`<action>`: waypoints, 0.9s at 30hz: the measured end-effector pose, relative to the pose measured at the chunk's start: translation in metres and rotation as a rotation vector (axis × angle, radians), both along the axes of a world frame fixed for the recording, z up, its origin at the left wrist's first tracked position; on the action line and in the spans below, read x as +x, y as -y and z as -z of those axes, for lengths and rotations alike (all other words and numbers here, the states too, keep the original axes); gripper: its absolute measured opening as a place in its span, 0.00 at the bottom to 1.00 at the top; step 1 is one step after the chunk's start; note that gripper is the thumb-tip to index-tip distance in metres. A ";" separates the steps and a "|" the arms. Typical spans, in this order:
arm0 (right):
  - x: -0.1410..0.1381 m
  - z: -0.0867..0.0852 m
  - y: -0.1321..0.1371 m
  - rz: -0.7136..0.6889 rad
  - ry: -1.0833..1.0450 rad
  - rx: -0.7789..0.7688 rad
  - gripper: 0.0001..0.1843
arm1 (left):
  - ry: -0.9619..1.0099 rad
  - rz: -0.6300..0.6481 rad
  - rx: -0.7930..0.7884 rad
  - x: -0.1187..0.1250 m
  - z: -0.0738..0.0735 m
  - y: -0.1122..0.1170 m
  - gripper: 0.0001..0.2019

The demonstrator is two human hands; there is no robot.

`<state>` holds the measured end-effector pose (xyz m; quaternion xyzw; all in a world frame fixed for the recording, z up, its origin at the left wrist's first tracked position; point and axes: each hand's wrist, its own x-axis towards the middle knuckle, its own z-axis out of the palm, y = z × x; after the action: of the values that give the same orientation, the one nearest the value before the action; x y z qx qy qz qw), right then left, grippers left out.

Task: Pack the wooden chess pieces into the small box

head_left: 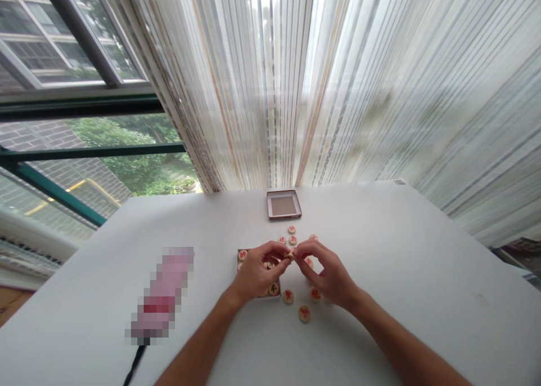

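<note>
Between the fingertips of both hands is a small round xiangqi piece (291, 254), tilted and partly covered by the fingers. My left hand (258, 267) pinches it from the left, above the box (270, 298) of pieces, hiding much of that box. From the right, my right hand (323, 267) pinches the same piece. Loose pieces with red characters lie around the hands: one piece (304, 314) is nearest me, another piece (288, 296) sits beside the box, and several more are beyond the fingers. A black-marked piece (274, 288) shows inside the box.
An open, shallow box lid (284, 205) lies farther back on the white table (401, 251). To the left is a blurred pink object (164, 290) with a black cord (134, 366). String curtains (296, 93) and a window (84, 93) stand behind the table.
</note>
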<state>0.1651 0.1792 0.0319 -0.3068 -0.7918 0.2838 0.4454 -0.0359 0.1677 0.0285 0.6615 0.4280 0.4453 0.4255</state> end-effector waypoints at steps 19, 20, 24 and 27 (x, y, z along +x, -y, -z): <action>0.004 0.003 -0.003 0.034 0.075 0.049 0.10 | 0.159 -0.060 -0.215 -0.047 -0.006 -0.020 0.23; 0.005 0.003 -0.003 0.038 0.078 0.050 0.10 | 0.157 -0.044 -0.215 -0.046 -0.005 -0.019 0.23; 0.005 0.001 -0.003 0.045 0.083 0.061 0.10 | 0.160 -0.040 -0.186 -0.050 -0.008 -0.019 0.20; 0.005 -0.001 -0.003 0.046 0.077 0.072 0.10 | 0.166 -0.155 -0.109 -0.061 -0.014 -0.021 0.17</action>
<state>0.1698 0.1819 0.0327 -0.3196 -0.8107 0.2326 0.4318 -0.0969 0.1890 0.0427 0.5632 0.4647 0.5062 0.4589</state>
